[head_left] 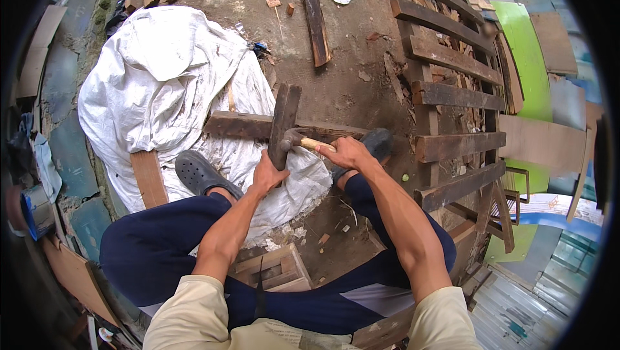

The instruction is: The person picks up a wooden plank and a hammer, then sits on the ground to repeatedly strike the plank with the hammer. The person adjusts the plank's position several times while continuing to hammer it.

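My left hand is closed around the near end of a short dark wooden plank. That plank lies across a longer dark wooden beam, which runs sideways in front of me. In my right hand is a hammer with a pale wooden handle. Its dark metal head is right beside the short plank's right edge; whether it touches the wood, I cannot tell. Beneath the left part of the beam spreads a large white woven sheet. Any nail at the crossing is too small to make out.
A slatted wooden pallet stands at the right, near a green panel. A dark plank lies on the dirt ahead. My feet in grey clogs flank the work. A small wooden crate sits between my legs.
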The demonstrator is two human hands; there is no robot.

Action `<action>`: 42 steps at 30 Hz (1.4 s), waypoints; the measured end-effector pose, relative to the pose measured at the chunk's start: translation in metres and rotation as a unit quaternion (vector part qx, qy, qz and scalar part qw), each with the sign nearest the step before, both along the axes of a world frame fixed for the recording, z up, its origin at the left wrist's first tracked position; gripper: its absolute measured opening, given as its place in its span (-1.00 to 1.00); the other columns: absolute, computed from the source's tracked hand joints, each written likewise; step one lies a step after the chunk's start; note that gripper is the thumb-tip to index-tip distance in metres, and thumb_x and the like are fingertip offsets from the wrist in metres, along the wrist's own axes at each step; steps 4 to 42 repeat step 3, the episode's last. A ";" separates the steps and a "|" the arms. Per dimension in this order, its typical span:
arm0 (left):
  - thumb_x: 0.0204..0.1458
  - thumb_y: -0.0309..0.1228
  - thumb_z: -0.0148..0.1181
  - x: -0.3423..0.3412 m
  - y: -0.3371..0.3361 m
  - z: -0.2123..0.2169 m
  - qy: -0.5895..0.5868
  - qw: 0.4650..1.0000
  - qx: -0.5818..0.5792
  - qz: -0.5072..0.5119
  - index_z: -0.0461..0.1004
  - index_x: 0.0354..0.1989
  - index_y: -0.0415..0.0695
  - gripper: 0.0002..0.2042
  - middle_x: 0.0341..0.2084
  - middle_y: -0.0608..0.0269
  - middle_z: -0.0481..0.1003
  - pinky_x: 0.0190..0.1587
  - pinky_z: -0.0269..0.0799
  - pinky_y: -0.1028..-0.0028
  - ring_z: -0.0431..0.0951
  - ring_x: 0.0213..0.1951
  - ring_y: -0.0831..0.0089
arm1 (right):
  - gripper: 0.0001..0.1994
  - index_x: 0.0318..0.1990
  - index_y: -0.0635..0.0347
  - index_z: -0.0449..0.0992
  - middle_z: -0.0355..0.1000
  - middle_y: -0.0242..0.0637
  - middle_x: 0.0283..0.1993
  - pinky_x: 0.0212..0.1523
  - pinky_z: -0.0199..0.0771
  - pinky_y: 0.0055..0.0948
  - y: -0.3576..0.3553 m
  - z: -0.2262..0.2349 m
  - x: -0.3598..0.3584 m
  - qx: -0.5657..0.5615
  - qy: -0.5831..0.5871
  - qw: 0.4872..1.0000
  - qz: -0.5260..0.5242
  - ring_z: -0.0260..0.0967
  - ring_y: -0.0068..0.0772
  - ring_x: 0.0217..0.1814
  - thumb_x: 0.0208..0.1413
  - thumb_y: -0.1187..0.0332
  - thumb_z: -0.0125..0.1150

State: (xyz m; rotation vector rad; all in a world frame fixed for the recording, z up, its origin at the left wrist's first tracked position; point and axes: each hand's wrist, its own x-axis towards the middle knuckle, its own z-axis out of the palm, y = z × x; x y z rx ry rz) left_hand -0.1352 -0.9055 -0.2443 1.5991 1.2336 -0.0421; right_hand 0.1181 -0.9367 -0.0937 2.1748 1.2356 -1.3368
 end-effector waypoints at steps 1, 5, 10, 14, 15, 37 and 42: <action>-0.26 -0.19 0.49 0.000 0.000 0.000 0.001 1.000 -0.003 -0.004 0.09 0.17 -0.29 -0.14 -0.06 -0.34 0.48 0.03 0.47 0.07 0.56 -0.05 -0.20 | -0.11 -0.16 0.32 0.68 0.60 0.12 -0.20 0.04 0.52 -0.02 0.003 -0.002 0.005 -0.003 0.010 1.000 0.002 0.56 0.12 -0.01 0.06 -0.50 -0.07; -0.26 -0.19 0.49 0.005 0.002 0.001 0.000 1.000 -0.011 -0.015 0.09 0.17 -0.28 -0.14 -0.03 -0.35 0.47 0.05 0.47 0.08 0.56 -0.03 -0.19 | -0.10 -0.29 0.29 0.70 0.57 0.09 -0.36 -0.08 0.52 -0.05 -0.002 -0.013 0.018 0.033 0.029 0.999 0.022 0.58 0.00 -0.13 0.07 -0.54 -0.10; -0.26 -0.19 0.49 0.005 0.002 0.001 0.000 1.000 -0.011 -0.015 0.09 0.17 -0.28 -0.14 -0.03 -0.35 0.47 0.05 0.47 0.08 0.56 -0.03 -0.19 | -0.10 -0.29 0.29 0.70 0.57 0.09 -0.36 -0.08 0.52 -0.05 -0.002 -0.013 0.018 0.033 0.029 0.999 0.022 0.58 0.00 -0.13 0.07 -0.54 -0.10; -0.26 -0.19 0.49 0.005 0.002 0.001 0.000 1.000 -0.011 -0.015 0.09 0.17 -0.28 -0.14 -0.03 -0.35 0.47 0.05 0.47 0.08 0.56 -0.03 -0.19 | -0.10 -0.29 0.29 0.70 0.57 0.09 -0.36 -0.08 0.52 -0.05 -0.002 -0.013 0.018 0.033 0.029 0.999 0.022 0.58 0.00 -0.13 0.07 -0.54 -0.10; -0.26 -0.19 0.49 0.005 0.002 0.001 0.000 1.000 -0.011 -0.015 0.09 0.17 -0.28 -0.14 -0.03 -0.35 0.47 0.05 0.47 0.08 0.56 -0.03 -0.19 | -0.10 -0.29 0.29 0.70 0.57 0.09 -0.36 -0.08 0.52 -0.05 -0.002 -0.013 0.018 0.033 0.029 0.999 0.022 0.58 0.00 -0.13 0.07 -0.54 -0.10; -0.26 -0.19 0.49 0.005 0.002 0.001 0.000 1.000 -0.011 -0.015 0.09 0.17 -0.28 -0.14 -0.03 -0.35 0.47 0.05 0.47 0.08 0.56 -0.03 -0.19 | -0.10 -0.29 0.29 0.70 0.57 0.09 -0.36 -0.08 0.52 -0.05 -0.002 -0.013 0.018 0.033 0.029 0.999 0.022 0.58 0.00 -0.13 0.07 -0.54 -0.10; -0.26 -0.19 0.49 0.005 0.002 0.001 0.000 1.000 -0.011 -0.015 0.09 0.17 -0.28 -0.14 -0.03 -0.35 0.47 0.05 0.47 0.08 0.56 -0.03 -0.19 | -0.10 -0.29 0.29 0.70 0.57 0.09 -0.36 -0.08 0.52 -0.05 -0.002 -0.013 0.018 0.033 0.029 0.999 0.022 0.58 0.00 -0.13 0.07 -0.54 -0.10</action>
